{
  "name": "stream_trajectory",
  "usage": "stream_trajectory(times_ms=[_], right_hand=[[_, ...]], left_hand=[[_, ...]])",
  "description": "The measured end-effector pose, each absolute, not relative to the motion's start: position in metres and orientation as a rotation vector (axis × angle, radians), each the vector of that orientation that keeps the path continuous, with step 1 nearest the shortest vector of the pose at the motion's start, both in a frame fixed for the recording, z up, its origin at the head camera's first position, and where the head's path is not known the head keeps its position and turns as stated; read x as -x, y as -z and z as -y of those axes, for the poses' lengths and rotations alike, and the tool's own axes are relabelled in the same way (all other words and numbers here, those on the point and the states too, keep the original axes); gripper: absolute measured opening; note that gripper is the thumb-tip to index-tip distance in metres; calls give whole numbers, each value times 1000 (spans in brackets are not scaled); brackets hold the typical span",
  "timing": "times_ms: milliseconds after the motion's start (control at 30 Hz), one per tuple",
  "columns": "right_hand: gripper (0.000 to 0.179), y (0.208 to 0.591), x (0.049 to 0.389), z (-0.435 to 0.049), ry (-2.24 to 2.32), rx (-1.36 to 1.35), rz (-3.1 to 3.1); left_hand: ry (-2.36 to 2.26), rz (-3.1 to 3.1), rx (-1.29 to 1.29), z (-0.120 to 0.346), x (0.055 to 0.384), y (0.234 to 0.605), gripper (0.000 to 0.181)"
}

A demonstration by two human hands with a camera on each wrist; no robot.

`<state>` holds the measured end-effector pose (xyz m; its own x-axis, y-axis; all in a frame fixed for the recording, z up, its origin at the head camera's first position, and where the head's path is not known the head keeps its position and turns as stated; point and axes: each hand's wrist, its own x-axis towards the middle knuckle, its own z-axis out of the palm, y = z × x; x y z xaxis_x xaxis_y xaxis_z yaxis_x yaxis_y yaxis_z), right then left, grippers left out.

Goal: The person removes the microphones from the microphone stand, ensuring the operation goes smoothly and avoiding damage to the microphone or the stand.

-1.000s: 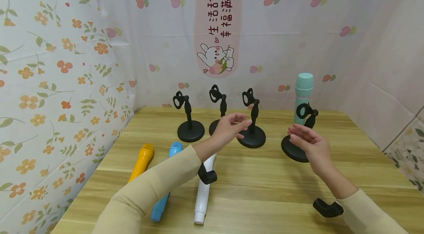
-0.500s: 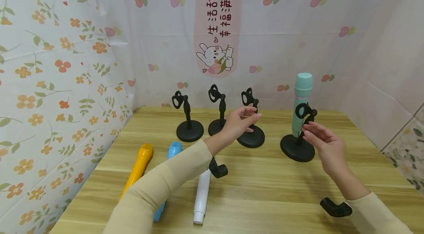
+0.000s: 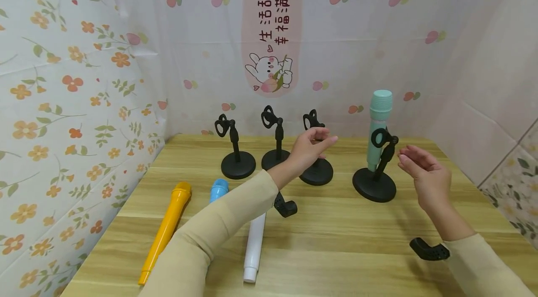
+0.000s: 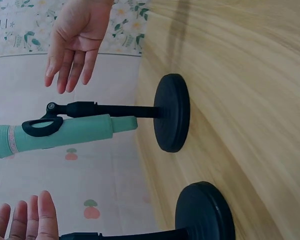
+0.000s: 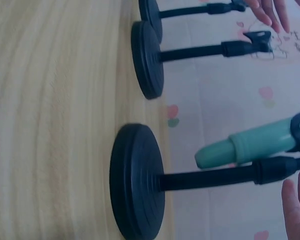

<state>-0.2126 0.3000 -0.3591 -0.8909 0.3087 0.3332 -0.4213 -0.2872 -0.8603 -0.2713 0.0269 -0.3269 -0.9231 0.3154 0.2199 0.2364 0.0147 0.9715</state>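
Note:
A mint-green microphone (image 3: pixel 380 105) stands upright in the clip of the rightmost black microphone stand (image 3: pixel 374 185). To the right of that stand my right hand (image 3: pixel 429 178) hovers with relaxed fingers, apart from the pole and holding nothing. My left hand (image 3: pixel 307 150) is raised before another black stand (image 3: pixel 317 173), overlapping its pole in the head view; its fingers are loosely extended and hold nothing. In the left wrist view the microphone's body (image 4: pixel 85 132) passes through the clip ring, its narrow tail near the base. Fingers of the right hand (image 4: pixel 80 50) point towards the clip there.
Two more stands (image 3: pixel 237 164) (image 3: pixel 275 157) with vacant clips line the back left. A yellow microphone (image 3: pixel 168 222), a blue microphone (image 3: pixel 219 188) and a white microphone (image 3: pixel 255 250) lie on the wooden table (image 3: pixel 336 259); my left sleeve partly covers the latter two. Patterned curtains (image 3: pixel 201 54) hang behind.
My right hand has drawn off to the right, away from the mint-green microphone's stand. My left hand has moved right, now in front of the third stand. The head view has shifted slightly.

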Motion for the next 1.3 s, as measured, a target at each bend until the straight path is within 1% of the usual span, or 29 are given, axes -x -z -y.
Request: stream_trajectory(times_ms=[233,567,767,1000,1300], right_hand=[[29,358,224,-312,-2217,-87,1523],[32,370,237,-325,-2373,-226,1510],[36,377,243,-328,-2406,-293,1583],[35,381,249,-327,-2404,-326,1608],[37,386,256,-323,-2383,-311,1646]], left_hand=[[-2083,-2194,-627,-42,279,317,43],[-1976,-2347,-661,-73,287,306,48],[-1936,-2368,-618,-87,290,302,55],[-1907,-2396,-565,-103,294,298,58],[-1896,-2403,-614,-117,296,290,61]])
